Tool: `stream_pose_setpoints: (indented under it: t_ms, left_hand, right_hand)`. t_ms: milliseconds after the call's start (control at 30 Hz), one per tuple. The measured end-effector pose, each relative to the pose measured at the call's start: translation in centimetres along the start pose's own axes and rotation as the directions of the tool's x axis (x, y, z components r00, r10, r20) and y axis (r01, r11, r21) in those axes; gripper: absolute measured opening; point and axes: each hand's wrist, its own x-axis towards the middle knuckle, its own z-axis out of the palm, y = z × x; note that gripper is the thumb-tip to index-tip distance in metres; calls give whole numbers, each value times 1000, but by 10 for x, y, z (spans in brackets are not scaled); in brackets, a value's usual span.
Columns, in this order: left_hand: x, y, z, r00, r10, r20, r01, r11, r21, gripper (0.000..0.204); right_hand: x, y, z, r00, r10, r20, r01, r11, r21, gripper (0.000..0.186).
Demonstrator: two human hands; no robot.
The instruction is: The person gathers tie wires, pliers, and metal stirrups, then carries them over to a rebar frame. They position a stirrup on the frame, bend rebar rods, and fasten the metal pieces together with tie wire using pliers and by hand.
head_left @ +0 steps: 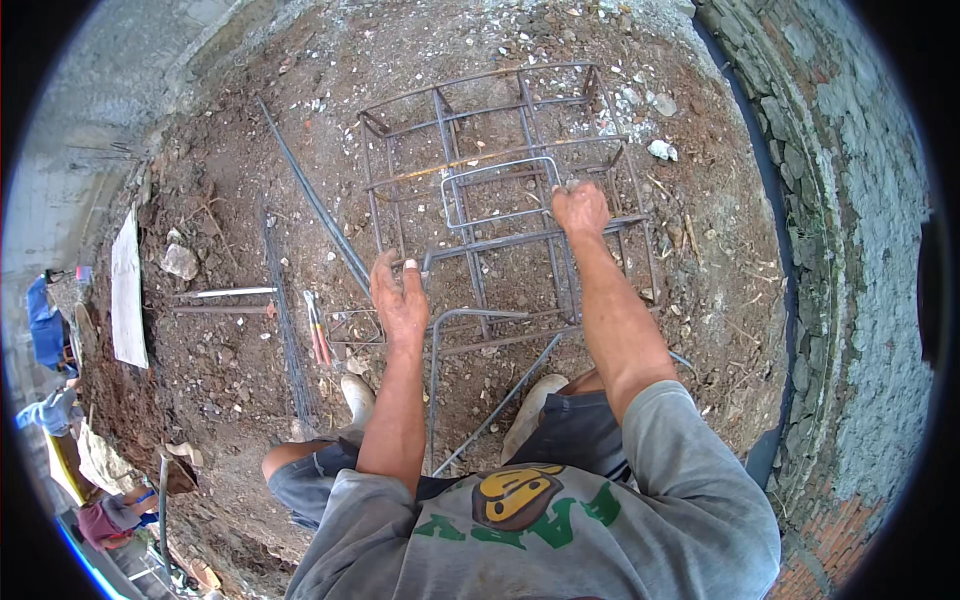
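Note:
A rebar cage [475, 162] of rusty long bars and cross pieces lies on the dirt in front of me. Closed in a fist, my right hand [581, 208] grips the right end of a rectangular steel stirrup [500, 163]. That stirrup rests over the middle of the cage. My left hand [400, 300] is beside the cage's near left corner, thumb and fingers apart, with nothing visible in it. Just right of its thumb is the end of a dark bar [480, 246] crossing the cage. A bent steel rod [437, 345] stretches toward me between my legs.
Red-handled pincers [318, 335] lie left of my left hand, near a bundle of thin wire [285, 320]. A long dark bar [315, 195] slants across the ground. Stone wall [800, 200] runs along the right. At far left are a board [128, 290] and other people [110, 515].

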Motion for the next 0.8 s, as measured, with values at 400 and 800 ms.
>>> stream_pose_setpoints:
  t_ms: [400, 800]
  left_hand:
    - [86, -13, 48, 764, -243, 598, 507, 799, -323, 42]
    - [99, 3, 82, 686, -206, 698, 533, 795, -290, 19]
  right_hand:
    - [21, 25, 14, 997, -19, 76, 13, 996, 85, 35]
    - [27, 30, 12, 980, -67, 185, 64, 998, 23, 36]
